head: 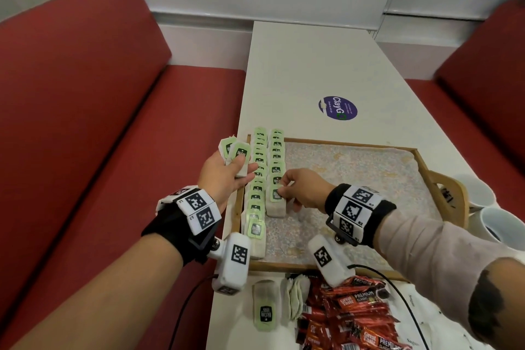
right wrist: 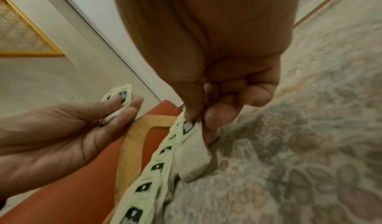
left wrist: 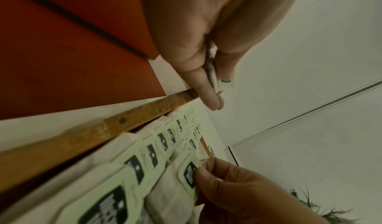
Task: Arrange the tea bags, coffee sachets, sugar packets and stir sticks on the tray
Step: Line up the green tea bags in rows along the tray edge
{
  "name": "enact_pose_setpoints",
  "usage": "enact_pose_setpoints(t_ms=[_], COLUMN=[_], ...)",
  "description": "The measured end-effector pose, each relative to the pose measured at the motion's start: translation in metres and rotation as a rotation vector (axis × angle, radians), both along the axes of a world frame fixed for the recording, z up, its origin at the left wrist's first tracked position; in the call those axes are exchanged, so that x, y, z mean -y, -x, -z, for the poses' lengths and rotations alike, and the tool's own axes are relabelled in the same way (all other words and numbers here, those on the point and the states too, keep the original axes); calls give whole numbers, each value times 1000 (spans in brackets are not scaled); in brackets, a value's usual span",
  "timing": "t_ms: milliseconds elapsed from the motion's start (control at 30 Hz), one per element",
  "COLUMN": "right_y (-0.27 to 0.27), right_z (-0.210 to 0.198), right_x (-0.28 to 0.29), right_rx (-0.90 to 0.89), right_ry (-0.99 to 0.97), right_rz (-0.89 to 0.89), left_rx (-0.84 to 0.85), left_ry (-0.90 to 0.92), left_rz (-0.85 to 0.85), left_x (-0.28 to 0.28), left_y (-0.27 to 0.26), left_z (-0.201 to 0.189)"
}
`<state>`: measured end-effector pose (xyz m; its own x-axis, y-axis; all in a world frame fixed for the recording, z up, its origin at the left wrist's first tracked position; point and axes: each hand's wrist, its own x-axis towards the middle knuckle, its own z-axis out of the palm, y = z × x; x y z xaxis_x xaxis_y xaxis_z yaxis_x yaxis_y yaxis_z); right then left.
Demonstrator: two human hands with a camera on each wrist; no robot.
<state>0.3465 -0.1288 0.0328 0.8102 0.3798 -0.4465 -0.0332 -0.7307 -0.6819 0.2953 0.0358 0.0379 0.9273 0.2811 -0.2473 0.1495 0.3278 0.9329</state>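
Two rows of green-tagged tea bags (head: 260,176) lie overlapped along the left side of the wooden tray (head: 335,142). My right hand (head: 287,187) pinches the tag of the nearest tea bag (head: 276,202) of the second row, which rests on the tray's floral lining (right wrist: 289,145). Over the tray's left rim, my left hand (head: 227,170) holds a small stack of tea bags (head: 235,153) under its thumb. In the left wrist view that stack (left wrist: 219,82) shows edge-on between thumb and fingers.
Near the table's front edge lie a loose tea bag (head: 265,312), a few more tea bags (head: 295,295) and a heap of red coffee sachets (head: 352,318). White mugs (head: 488,219) stand by the tray's right handle. A red bench (head: 85,122) runs along the left.
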Motion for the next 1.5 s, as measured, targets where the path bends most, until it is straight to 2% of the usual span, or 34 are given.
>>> enact_pose_setpoints(t_ms=[200, 667, 1000, 1100, 1233, 1300, 1500], right_y=[-10, -13, -10, -8, -2, 2, 6], right_z=[9, 4, -1, -7, -22, -31, -37], right_x=[-4, -10, -10, -10, -14, -17, -18], right_rx=[71, 152, 195, 246, 302, 318, 304], right_ry=[102, 209, 253, 175, -137, -235, -336], right_rz=[20, 20, -32, -3, 46, 45, 53], left_rx=[1, 1, -23, -18, -12, -11, -10], left_ry=[-6, -5, 117, 90, 74, 65, 7], left_rz=[21, 31, 7, 14, 17, 23, 67], left_x=[-2, -3, 1, 2, 5, 8, 17], left_y=[0, 2, 4, 5, 7, 9, 12], left_z=[0, -3, -11, -12, -13, -13, -15])
